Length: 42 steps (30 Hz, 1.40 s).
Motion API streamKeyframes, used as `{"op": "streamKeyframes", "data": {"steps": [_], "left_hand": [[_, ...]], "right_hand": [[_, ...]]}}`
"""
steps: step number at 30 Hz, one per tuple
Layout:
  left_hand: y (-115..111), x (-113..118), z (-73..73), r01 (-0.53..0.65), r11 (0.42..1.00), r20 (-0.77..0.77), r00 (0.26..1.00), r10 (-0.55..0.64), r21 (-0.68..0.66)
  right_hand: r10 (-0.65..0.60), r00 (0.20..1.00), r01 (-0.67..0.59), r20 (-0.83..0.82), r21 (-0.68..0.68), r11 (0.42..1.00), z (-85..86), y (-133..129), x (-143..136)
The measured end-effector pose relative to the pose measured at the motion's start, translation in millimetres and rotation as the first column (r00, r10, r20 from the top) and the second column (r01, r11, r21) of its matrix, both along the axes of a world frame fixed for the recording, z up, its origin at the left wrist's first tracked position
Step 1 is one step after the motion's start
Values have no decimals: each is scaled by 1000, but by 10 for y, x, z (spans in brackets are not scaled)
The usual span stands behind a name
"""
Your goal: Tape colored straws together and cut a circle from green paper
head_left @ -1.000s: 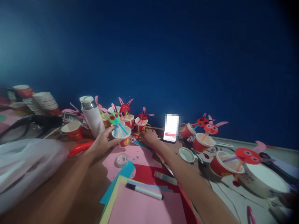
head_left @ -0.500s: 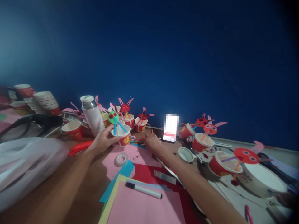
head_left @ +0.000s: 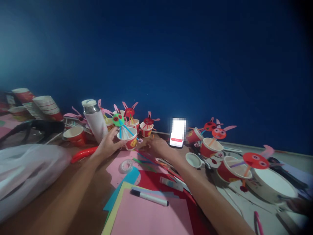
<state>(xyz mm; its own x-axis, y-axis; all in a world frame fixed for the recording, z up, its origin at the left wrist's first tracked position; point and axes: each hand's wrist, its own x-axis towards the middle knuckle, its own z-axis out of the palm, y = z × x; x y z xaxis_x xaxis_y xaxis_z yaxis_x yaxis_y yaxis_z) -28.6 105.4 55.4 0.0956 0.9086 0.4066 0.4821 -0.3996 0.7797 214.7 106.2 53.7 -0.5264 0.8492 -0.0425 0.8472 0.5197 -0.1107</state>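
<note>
My left hand [head_left: 109, 143] is closed round the left side of a red-and-white paper cup [head_left: 129, 142]. Blue strips rise from that cup to a green paper face [head_left: 118, 119] with red eyes and pink ears. To the right of the cup, my right hand [head_left: 160, 146] reaches low over the table with its fingers bent down and slightly apart, nothing visible in them. Colored thin sticks [head_left: 146, 164] lie on pink paper just in front of it, and more lie beside my right forearm. A tape roll [head_left: 126, 166] rests on the pink paper.
A white thermos [head_left: 95, 122] stands behind my left hand. Similar cups with red paper faces, such as one cup [head_left: 211, 148], stand at the back and right. A lit phone [head_left: 176, 142] leans behind my right hand. A marker [head_left: 149, 197] lies on stacked paper [head_left: 151, 218].
The colored sticks now lie nearer to me, spread over the paper in front of my right hand. My left hand stays on the cup, which is slightly higher in the view.
</note>
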Motion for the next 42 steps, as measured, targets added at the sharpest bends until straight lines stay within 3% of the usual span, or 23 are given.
{"op": "streamKeyframes", "data": {"steps": [4, 11, 20, 29, 35, 39, 42], "left_hand": [[72, 175, 60, 101, 994, -15, 995, -100, 33], [164, 475, 12, 142, 989, -148, 979, -136, 31], [216, 517, -146, 68, 997, -305, 951, -51, 47], [287, 478, -224, 82, 997, -289, 954, -82, -10], [280, 455, -274, 123, 992, -245, 962, -118, 3], [201, 401, -218, 198, 980, -211, 959, -191, 13], [129, 294, -137, 106, 992, -165, 982, -94, 63]], "right_hand": [[-12, 1000, 12, -20, 31, 999, -180, 109, -177], [71, 997, -70, -23, 60, 996, -389, -162, -24], [2, 998, 9, -69, 153, 988, -334, -286, 38], [-175, 966, 225, -190, 291, 930, -22, -221, 46], [-194, 966, 238, -170, 305, 922, -105, -64, -138], [-211, 967, 248, -146, 314, 916, -179, 10, -162], [-205, 970, 236, -128, 326, 915, -188, 39, -151]]}}
